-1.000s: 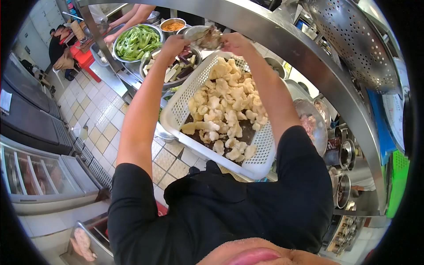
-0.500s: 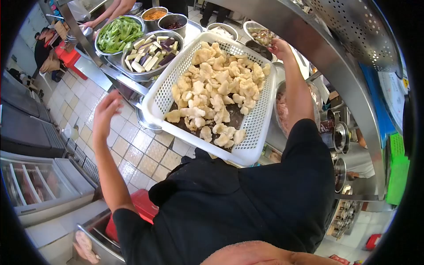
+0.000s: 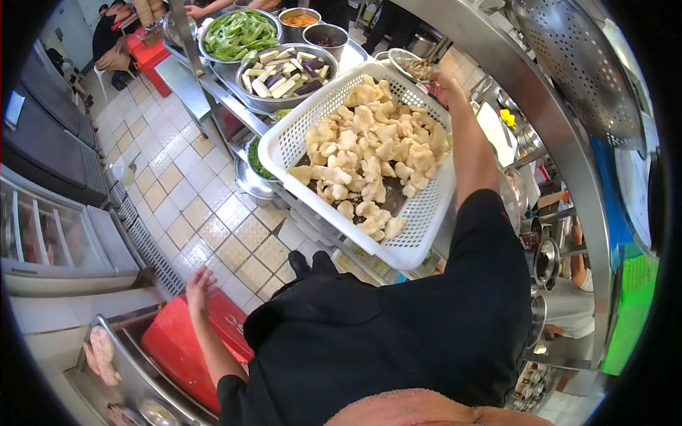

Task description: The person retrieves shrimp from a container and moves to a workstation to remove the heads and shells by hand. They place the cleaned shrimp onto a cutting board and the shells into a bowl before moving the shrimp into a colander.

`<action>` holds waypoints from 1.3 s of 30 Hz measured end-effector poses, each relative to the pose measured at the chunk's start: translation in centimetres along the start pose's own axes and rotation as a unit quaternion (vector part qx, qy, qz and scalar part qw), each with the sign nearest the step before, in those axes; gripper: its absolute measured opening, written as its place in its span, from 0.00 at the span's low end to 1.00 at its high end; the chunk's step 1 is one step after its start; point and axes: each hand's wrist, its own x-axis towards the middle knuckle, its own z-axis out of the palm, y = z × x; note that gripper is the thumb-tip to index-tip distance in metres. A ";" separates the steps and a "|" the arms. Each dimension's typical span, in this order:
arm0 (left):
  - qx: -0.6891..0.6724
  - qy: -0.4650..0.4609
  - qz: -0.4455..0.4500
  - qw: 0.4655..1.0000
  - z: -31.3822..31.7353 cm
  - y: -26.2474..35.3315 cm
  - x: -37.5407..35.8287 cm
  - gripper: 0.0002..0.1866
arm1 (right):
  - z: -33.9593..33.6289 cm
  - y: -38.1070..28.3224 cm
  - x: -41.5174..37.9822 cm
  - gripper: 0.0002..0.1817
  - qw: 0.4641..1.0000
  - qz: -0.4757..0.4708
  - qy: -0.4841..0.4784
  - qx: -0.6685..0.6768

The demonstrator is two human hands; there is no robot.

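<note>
My right hand [image 3: 449, 91] grips the near rim of a small metal bowl [image 3: 410, 65] of brownish food, beyond the far right corner of a white perforated basket [image 3: 428, 221]. Part of that hand is blurred. The basket holds a heap of pale, puffy fried pieces [image 3: 376, 138]. Low on the left, my left hand [image 3: 201, 287] hangs above a red container [image 3: 186, 348], its fingers apart and nothing in them.
Metal bowls of green vegetables [image 3: 240, 35] and cut eggplant [image 3: 288, 77] stand left of the basket. A steel shelf rail [image 3: 529, 92] and a perforated pan [image 3: 579, 67] are at the right. Other people are partly visible at the back and right.
The view has shifted, showing more floor and the red container. My left hand has moved down and back from beside the counter. My right hand is still at the small bowl.
</note>
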 end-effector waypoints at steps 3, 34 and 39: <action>0.007 0.018 -0.024 1.000 -2.3 -7.0 -1.0 0.22 | -0.6 1.7 4.6 0.09 1.000 0.020 -0.009 0.020; -0.264 0.578 -0.093 0.767 -11.0 -44.0 -47.3 0.18 | 70.2 10.4 -43.7 0.20 0.658 -0.430 -0.615 -0.063; -0.213 0.678 -0.075 0.699 -12.8 -53.9 -58.0 0.20 | 56.7 34.7 -86.7 0.16 0.539 -0.138 -0.819 -0.139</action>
